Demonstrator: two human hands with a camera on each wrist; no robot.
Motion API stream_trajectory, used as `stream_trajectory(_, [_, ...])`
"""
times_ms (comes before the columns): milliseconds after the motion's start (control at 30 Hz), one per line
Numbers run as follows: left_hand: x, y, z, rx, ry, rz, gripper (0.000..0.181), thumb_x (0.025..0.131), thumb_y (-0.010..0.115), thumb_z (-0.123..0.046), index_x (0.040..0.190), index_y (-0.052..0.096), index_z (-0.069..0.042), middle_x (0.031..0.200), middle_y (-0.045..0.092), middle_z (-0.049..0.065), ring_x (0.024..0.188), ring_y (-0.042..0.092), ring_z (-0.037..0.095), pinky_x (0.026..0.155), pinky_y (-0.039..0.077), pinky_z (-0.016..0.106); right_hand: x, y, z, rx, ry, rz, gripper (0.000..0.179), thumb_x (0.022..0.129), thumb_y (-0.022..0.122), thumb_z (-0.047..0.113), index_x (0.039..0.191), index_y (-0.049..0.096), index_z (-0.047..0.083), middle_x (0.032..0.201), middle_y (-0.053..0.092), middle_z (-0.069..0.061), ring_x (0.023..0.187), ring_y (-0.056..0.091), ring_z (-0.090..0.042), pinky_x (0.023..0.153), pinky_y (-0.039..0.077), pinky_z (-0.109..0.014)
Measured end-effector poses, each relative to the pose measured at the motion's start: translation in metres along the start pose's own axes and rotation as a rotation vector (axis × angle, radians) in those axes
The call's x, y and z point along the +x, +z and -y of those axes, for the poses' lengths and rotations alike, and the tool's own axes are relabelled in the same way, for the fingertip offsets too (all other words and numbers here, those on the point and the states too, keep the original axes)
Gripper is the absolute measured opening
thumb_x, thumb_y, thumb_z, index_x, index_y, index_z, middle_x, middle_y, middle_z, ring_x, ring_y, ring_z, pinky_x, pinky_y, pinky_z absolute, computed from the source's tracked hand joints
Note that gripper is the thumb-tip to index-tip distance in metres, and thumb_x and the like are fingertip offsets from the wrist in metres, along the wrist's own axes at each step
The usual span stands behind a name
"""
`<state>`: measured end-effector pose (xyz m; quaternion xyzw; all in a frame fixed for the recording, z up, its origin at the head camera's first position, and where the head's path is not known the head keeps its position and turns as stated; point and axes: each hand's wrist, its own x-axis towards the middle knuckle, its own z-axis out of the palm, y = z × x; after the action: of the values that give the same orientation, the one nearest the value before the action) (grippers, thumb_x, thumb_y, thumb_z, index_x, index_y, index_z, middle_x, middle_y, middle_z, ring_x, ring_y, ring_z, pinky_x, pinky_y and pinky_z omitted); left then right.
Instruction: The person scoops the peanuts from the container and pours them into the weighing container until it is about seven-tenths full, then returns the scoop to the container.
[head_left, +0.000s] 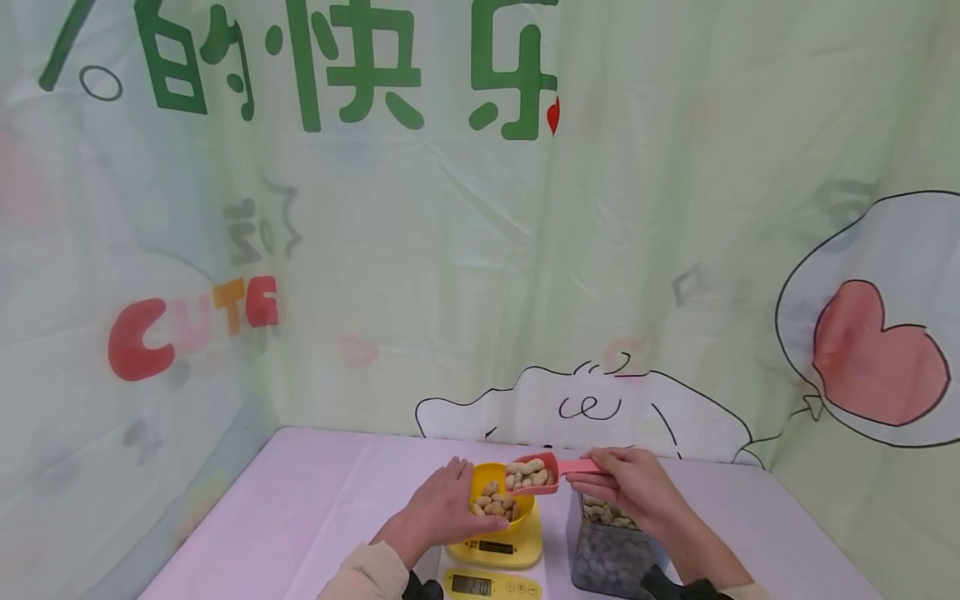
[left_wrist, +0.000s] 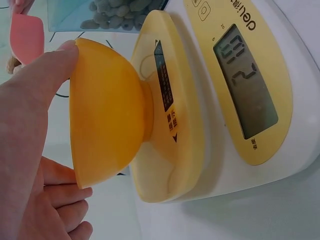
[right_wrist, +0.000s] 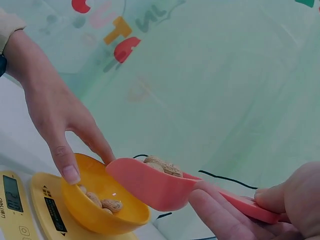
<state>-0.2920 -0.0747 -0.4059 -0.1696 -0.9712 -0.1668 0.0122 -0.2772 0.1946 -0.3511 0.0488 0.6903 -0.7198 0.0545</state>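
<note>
My right hand grips the pink scoop beside my left hand, which holds the yellow bowl: pouring peanuts, I reckon, needing a tilt!

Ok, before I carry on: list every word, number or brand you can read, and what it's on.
"的快乐" in green, on the backdrop curtain.
"CUTE", on the same curtain.
"deli", on the digital kitchen scale; characters beside it unclear.
"2", first digit on the scale's display; the rest are unclear.
Print on the platform label, buttons and display edge: too small or blurred to read.
Faint grey marks on the curtain: unreadable.
</note>
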Motion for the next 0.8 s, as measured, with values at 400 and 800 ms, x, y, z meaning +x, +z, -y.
stream_trajectory(400, [0.001, 0.002, -0.001, 0.002, -0.030, 0.008, 0.100, 0.073, 0.069, -0.075, 0.139, 0.049, -0.003, 0.132, 0.056, 0.013, 0.110, 0.056, 0.025, 0.102, 0.052, 0.044, 0.001, 0.011, -0.004, -0.111, -0.007, 0.027, 0.036, 0.103, 0.052, 0.015, 0.128, 0.055, -0.012, 0.098, 0.074, -0.019, 0.087, 0.076, -0.028, 0.079, 0.061, -0.037])
stream_trajectory(800, [0.003, 0.005, -0.001, -0.008, -0.030, 0.001, 0.100, 0.073, 0.070, -0.074, 0.139, 0.049, -0.002, 0.137, 0.055, 0.014, 0.117, 0.056, 0.027, 0.104, 0.051, 0.047, -0.007, 0.023, 0.005, -0.288, -0.051, 0.022, 0.028, 0.102, 0.051, 0.008, 0.122, 0.060, -0.010, 0.099, 0.073, -0.020, 0.082, 0.075, -0.026, 0.076, 0.062, -0.037])
